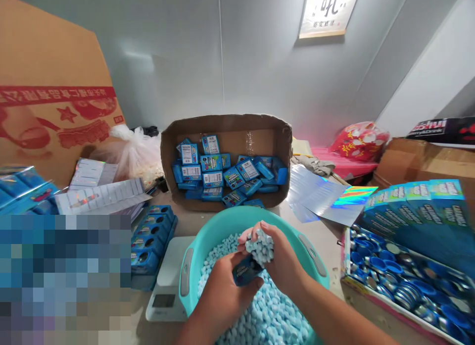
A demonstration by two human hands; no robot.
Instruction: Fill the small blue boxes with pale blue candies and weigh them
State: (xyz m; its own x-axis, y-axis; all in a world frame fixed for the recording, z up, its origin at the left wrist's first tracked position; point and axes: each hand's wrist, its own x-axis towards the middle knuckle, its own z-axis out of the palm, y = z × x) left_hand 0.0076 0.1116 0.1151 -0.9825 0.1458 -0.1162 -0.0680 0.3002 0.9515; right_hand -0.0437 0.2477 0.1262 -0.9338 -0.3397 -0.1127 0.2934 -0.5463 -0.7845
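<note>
My left hand (230, 285) is closed around a small blue printed box (243, 271), held tilted above the turquoise basin (218, 221). Cupped beside the box's upper end, my right hand (280, 258) holds a heap of pale blue candies (260, 246). Whether any candies are inside the box is hidden from me. More loose pale blue candies (274, 310) fill the lower part of the basin beneath both hands.
Behind the basin, a cardboard box (226, 122) holds several blue boxes. A white scale (166, 285) and a blue tray with round holes (150, 241) stand left. At right, a carton (347, 271) contains blue and silver lids (393, 268); silvery sheets (315, 186) lie behind.
</note>
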